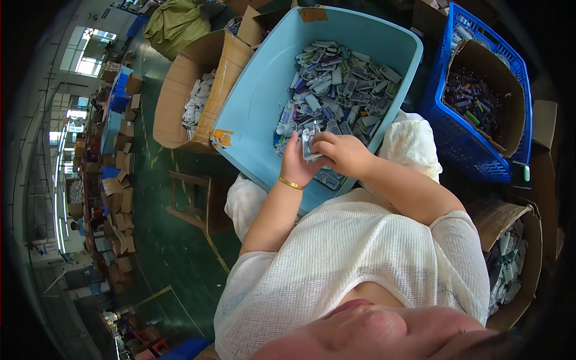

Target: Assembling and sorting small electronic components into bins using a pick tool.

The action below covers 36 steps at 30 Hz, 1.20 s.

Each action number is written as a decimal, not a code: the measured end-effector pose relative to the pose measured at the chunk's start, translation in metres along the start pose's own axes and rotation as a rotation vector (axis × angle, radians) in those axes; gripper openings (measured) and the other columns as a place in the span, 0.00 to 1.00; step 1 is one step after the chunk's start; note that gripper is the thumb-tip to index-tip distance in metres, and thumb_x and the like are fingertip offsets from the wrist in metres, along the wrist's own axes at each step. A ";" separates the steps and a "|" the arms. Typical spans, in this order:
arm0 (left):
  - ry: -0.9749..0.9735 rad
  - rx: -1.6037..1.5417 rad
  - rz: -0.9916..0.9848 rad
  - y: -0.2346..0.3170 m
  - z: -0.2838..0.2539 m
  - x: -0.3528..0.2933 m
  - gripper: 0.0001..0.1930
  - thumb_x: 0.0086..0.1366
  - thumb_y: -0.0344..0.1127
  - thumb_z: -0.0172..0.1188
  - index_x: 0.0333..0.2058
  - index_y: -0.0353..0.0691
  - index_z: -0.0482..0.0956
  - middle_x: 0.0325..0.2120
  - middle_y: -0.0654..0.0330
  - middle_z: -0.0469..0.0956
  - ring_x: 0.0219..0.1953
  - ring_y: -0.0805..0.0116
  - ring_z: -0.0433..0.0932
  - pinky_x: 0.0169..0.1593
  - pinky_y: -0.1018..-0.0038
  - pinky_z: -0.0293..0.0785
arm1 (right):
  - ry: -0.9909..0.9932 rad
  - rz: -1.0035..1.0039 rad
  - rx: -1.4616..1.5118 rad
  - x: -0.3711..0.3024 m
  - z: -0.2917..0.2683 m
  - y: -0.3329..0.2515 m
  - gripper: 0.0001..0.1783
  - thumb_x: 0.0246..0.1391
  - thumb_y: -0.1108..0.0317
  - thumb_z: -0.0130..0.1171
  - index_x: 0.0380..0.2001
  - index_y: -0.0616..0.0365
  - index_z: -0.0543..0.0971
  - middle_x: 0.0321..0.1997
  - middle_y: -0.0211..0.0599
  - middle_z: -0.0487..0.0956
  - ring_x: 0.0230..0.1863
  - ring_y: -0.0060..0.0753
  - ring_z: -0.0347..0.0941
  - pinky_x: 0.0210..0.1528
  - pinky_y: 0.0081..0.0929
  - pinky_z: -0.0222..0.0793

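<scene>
Over the near part of a light blue plastic tub [255, 90], my two hands meet at a small grey-and-clear plastic casing [308, 143]. My left hand [295, 163], with a gold bracelet at the wrist, holds it from the left, thumb up along its side. The fingers of my right hand [347, 155] are bent and pressed against its right side; whether they pinch a separate part is hidden. Below lies a heap of similar small plastic casings [336, 78], white, grey, purple and green, spread over the tub's floor.
Left of the tub stands a cardboard box [171, 111] of white parts, with a wooden stool [191, 201] nearer. At right, a blue crate [435, 120] holds a box of dark small cylinders [474, 99]. Another parts box [510, 264] sits by my right side.
</scene>
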<state>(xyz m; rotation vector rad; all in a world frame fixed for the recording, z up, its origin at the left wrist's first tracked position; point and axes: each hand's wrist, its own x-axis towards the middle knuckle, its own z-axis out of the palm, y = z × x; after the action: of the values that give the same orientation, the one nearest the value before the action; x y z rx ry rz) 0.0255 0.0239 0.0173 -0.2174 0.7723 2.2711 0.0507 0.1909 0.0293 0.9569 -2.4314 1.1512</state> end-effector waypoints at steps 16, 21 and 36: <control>0.312 0.489 0.433 0.002 0.003 -0.010 0.25 0.65 0.54 0.34 0.55 0.45 0.60 0.33 0.59 0.71 0.30 0.70 0.72 0.33 0.73 0.71 | -0.294 0.363 -0.108 -0.014 0.020 -0.011 0.08 0.47 0.67 0.47 0.29 0.58 0.71 0.29 0.40 0.73 0.30 0.44 0.72 0.31 0.36 0.70; 0.305 0.594 0.412 -0.004 0.006 -0.006 0.22 0.66 0.50 0.36 0.52 0.44 0.63 0.31 0.58 0.72 0.27 0.69 0.73 0.32 0.73 0.74 | -0.425 0.364 -0.130 -0.011 0.018 -0.014 0.09 0.47 0.69 0.46 0.31 0.58 0.73 0.30 0.40 0.74 0.32 0.42 0.73 0.33 0.37 0.70; 0.312 0.177 0.156 -0.005 -0.012 -0.005 0.22 0.65 0.54 0.38 0.51 0.51 0.64 0.33 0.60 0.72 0.31 0.66 0.73 0.33 0.67 0.71 | -0.097 0.282 0.157 -0.004 -0.004 -0.010 0.08 0.48 0.66 0.51 0.32 0.55 0.72 0.31 0.38 0.72 0.30 0.45 0.71 0.32 0.37 0.68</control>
<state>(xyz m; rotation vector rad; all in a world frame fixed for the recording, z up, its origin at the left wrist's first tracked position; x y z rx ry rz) 0.0318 0.0172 0.0068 -0.4486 1.1826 2.3259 0.0598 0.1910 0.0354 0.7429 -2.6500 1.4388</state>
